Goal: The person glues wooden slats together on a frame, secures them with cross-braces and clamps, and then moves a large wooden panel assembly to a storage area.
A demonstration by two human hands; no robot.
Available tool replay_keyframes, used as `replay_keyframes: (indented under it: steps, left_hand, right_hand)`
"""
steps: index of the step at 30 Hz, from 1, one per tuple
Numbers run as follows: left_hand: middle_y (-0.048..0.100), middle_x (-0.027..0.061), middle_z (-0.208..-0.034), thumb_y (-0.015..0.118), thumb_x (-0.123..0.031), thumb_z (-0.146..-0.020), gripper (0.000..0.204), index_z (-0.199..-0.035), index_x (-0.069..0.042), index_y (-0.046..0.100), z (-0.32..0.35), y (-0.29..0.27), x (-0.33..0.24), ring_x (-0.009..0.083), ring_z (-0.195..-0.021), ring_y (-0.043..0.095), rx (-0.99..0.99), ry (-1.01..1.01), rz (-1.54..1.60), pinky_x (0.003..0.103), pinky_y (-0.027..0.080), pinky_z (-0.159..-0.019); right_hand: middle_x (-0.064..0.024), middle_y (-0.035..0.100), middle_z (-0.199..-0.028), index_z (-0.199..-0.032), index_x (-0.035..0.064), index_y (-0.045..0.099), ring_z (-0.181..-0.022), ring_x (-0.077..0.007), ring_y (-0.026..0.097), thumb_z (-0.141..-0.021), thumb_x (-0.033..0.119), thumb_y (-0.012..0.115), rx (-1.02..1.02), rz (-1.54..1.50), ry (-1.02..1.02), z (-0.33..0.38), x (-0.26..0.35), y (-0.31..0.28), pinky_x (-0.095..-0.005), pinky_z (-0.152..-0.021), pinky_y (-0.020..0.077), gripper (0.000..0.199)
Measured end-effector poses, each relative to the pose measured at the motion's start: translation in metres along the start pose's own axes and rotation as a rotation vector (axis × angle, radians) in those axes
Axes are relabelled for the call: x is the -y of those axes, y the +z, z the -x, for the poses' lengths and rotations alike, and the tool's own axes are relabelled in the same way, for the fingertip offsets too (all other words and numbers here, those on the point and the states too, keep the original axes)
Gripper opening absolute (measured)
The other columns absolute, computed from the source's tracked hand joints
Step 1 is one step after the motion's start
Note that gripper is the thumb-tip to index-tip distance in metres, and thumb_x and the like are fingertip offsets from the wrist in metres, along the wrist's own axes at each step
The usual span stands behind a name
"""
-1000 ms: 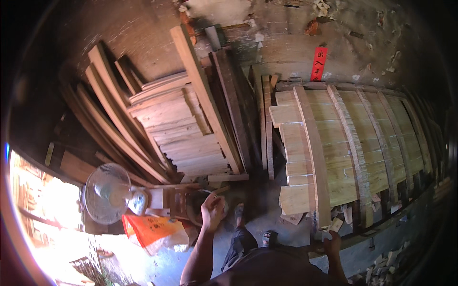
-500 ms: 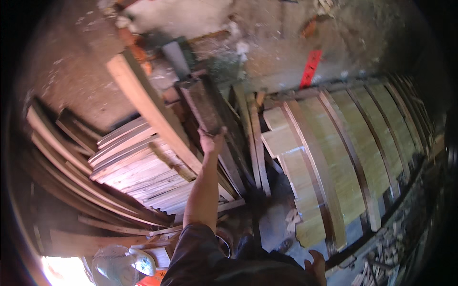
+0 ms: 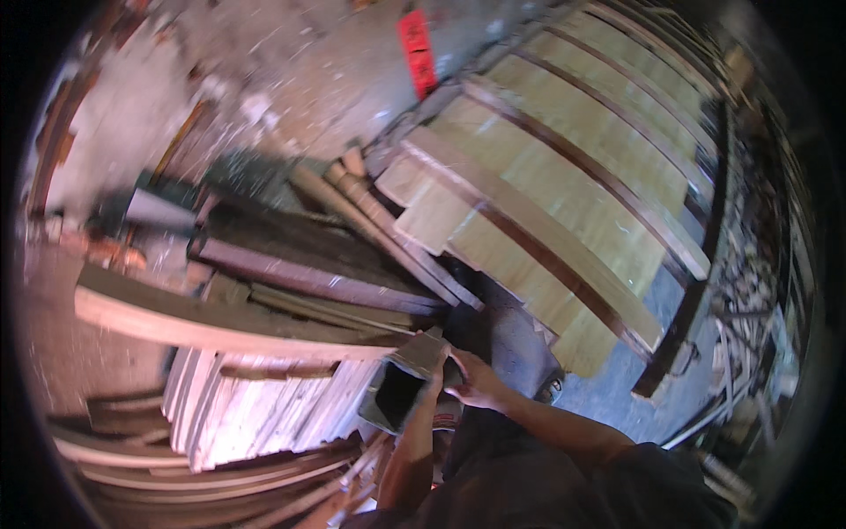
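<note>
A short grey-brown block, apparently wooden (image 3: 420, 352), is held close in front of my body, above a dark open container (image 3: 394, 395). My left hand (image 3: 437, 377) grips its near side, though most of the fingers are hidden. From the right, my right hand (image 3: 477, 381) closes on the block's right end, thumb and fingers bent around it. Just left of the block, a long pale beam (image 3: 238, 324) lies over a stack of light boards (image 3: 273, 414). A purplish-brown plank (image 3: 322, 275) leans beyond it.
Large plywood sheets (image 3: 546, 220) with several wooden battens across them fill the right side. Two narrow timbers (image 3: 388, 231) stand beside them. Curved-looking dark boards (image 3: 220, 494) lie at the lower left. A red paper strip (image 3: 418, 55) is on the wall. Scrap pieces (image 3: 740, 264) lie far right.
My view has turned to the right. My left hand has drawn the block back from the leaning timbers toward my body. My right hand has come up and taken hold of it too.
</note>
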State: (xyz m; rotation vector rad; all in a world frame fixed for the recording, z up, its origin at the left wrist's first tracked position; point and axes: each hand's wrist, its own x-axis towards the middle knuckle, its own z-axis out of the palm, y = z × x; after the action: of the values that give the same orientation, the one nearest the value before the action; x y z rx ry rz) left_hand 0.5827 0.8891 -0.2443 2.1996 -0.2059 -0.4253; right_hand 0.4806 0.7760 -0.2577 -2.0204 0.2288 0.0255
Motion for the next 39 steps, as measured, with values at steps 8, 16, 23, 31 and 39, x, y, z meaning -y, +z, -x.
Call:
replay_keyframes:
  steps: [8, 16, 23, 31, 39]
  left_hand:
    - [0.063, 0.0131, -0.127, 0.079, -0.001, -0.078, 0.053, -0.127, 0.003, 0.060, 0.099, -0.021, -0.119, 0.0276, -0.112, 0.060, -0.005, 0.031, 0.259, 0.038, 0.047, -0.101]
    - [0.061, 0.0129, -0.120, 0.077, 0.002, -0.075, 0.055, -0.126, 0.001, 0.056, 0.182, -0.027, -0.279, 0.0269, -0.108, 0.060, 0.054, 0.629, 0.681, 0.042, 0.051, -0.098]
    - [0.062, 0.0103, -0.117, 0.071, 0.001, -0.083, 0.047, -0.128, -0.001, 0.055, 0.202, 0.053, -0.310, 0.0231, -0.099, 0.063, 0.298, 0.388, 0.829, 0.039, 0.055, -0.091]
    - [0.066, 0.0051, -0.112, 0.076, -0.015, -0.087, 0.036, -0.118, -0.001, 0.065, 0.317, 0.254, -0.292, 0.0189, -0.098, 0.063, 0.742, -0.278, 0.884, 0.034, 0.052, -0.090]
    - [0.063, 0.0087, -0.120, 0.067, -0.023, -0.096, 0.038, -0.124, 0.001, 0.060, 0.459, 0.455, -0.284, 0.0241, -0.113, 0.059, 1.353, -0.723, 0.754, 0.045, 0.048, -0.102]
  right_hand:
    - [-0.0271, 0.040, -0.143, -0.150, -0.0042, 0.023, -0.132, -0.0454, 0.040, -0.065, 0.031, 0.089, -0.454, -0.028, -0.018, 0.082, -0.034, 0.002, -0.0479, -0.114, 0.0307, 0.114]
    - [-0.0197, 0.056, -0.118, -0.140, 0.0043, 0.043, -0.111, -0.0385, 0.056, -0.065, 0.023, 0.085, -0.733, -0.229, 0.076, 0.214, -0.034, -0.058, -0.0445, -0.096, 0.0450, 0.088]
    - [-0.0183, 0.063, -0.107, -0.120, 0.0079, 0.059, -0.101, -0.0395, 0.061, -0.067, 0.019, 0.077, -0.874, -0.010, 0.213, 0.355, -0.049, -0.146, -0.0456, -0.089, 0.0500, 0.057]
    - [-0.0165, 0.065, -0.096, -0.116, 0.0035, 0.060, -0.087, -0.0374, 0.064, -0.050, 0.011, 0.072, -0.793, 0.476, 0.548, 0.647, -0.097, -0.231, -0.0435, -0.076, 0.0530, 0.068]
    - [-0.0064, 0.059, -0.070, -0.108, 0.0029, 0.059, -0.061, -0.0215, 0.059, -0.059, 0.004, 0.071, -0.768, 0.131, 0.801, 0.929, -0.210, -0.288, -0.0351, -0.057, 0.0494, 0.051]
